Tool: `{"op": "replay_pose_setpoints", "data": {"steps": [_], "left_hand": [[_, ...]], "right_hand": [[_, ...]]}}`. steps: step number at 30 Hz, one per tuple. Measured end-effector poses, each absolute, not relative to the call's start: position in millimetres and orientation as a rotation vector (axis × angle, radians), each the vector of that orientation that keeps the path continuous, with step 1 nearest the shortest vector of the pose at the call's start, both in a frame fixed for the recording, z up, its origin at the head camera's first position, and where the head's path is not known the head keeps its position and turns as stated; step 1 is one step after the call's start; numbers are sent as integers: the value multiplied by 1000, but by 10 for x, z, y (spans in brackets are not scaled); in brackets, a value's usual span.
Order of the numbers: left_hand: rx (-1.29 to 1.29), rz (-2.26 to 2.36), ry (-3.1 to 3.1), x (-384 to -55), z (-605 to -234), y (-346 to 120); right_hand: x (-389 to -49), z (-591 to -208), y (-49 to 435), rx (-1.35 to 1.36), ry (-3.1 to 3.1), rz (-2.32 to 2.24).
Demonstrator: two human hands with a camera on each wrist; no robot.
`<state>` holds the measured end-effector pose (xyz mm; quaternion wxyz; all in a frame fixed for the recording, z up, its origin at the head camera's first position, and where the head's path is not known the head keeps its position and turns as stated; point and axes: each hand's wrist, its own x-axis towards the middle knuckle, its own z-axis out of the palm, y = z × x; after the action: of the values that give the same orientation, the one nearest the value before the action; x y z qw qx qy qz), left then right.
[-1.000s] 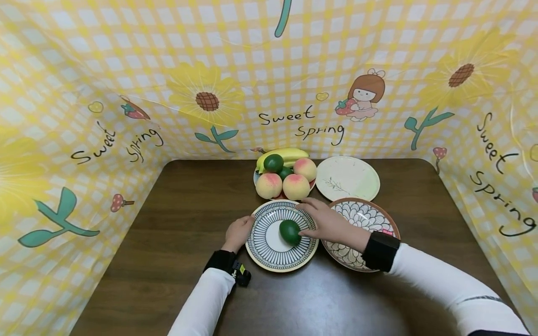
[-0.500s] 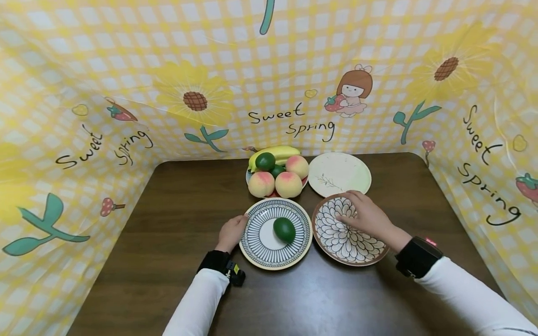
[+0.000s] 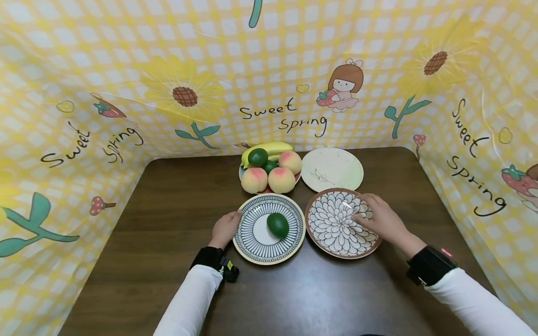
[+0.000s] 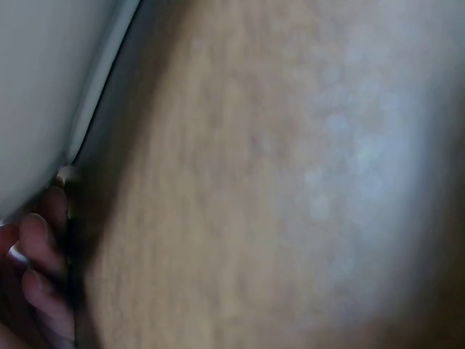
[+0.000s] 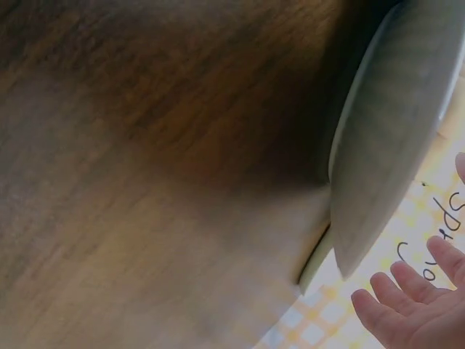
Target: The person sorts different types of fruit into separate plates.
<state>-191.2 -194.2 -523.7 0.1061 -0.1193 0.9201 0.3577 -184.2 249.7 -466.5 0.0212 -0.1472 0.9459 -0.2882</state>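
In the head view my left hand [image 3: 225, 229] grips the left rim of a striped plate [image 3: 255, 245]. A dark green oval fruit [image 3: 278, 226], like an avocado, lies on that plate. The left wrist view shows curled fingers [image 4: 40, 243] at the underside of the plate's edge [image 4: 43, 109]. My right hand [image 3: 384, 223] is over the right side of a brown-rimmed plate with a petal pattern [image 3: 336, 224]. Its fingers [image 5: 414, 283] are spread, with nothing between them, beside a plate [image 5: 399, 131] in the right wrist view.
Behind the striped plate stands a fruit plate with bananas [image 3: 273, 148], peaches [image 3: 281, 180] and green fruits [image 3: 258, 157]. A pale plate [image 3: 332, 169] sits at the back right. The brown table [image 3: 168, 205] is enclosed by a yellow checked cloth [image 3: 235, 70].
My right hand has left the green fruit and moved right, over the petal-patterned plate. My left hand stays at the striped plate's rim. The head view has shifted slightly.
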Motion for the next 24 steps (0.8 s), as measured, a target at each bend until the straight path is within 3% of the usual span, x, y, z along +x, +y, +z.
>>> {"op": "replay_pose_setpoints", "data": {"steps": [24], "left_hand": [[-285,1140,2716,-1902,-5245,-2024]], "right_hand": [[-2645,-4059,1538,-708,2955,-922]]}}
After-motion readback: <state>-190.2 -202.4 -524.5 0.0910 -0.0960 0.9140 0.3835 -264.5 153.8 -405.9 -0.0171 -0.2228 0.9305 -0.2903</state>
